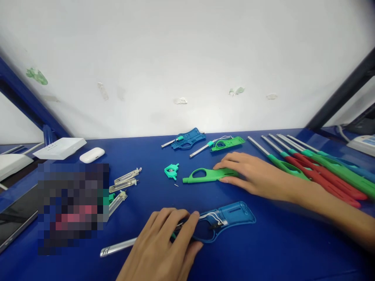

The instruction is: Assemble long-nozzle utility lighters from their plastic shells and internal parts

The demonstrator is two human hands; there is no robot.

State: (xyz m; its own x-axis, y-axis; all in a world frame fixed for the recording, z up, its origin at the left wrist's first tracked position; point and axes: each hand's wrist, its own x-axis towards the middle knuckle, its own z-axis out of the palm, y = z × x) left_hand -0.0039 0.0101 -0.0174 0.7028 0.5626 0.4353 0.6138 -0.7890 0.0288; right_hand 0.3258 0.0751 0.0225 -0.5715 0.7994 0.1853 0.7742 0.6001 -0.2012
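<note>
Near the front edge my left hand (164,242) is closed over the front part of a blue lighter half-shell (237,216). White wires and a small black part lie in that shell, and its metal tube (118,248) sticks out to the left of my hand. Farther back, my right hand (254,173) grips the wide end of a green lighter shell (205,175) between thumb and fingers, with the shell low at the table. Left of the green shell lie a teal trigger piece (171,171) and a tiny metal pin (176,185). My fingers hide what sits beneath them.
Several long-tubed lighters, including a red one (331,183), lie at the right. Two opened lighters, one blue (190,138) and one green (230,144), rest near the wall. Clear lighter tanks (124,183), a white case (92,155) and a phone (17,214) are left.
</note>
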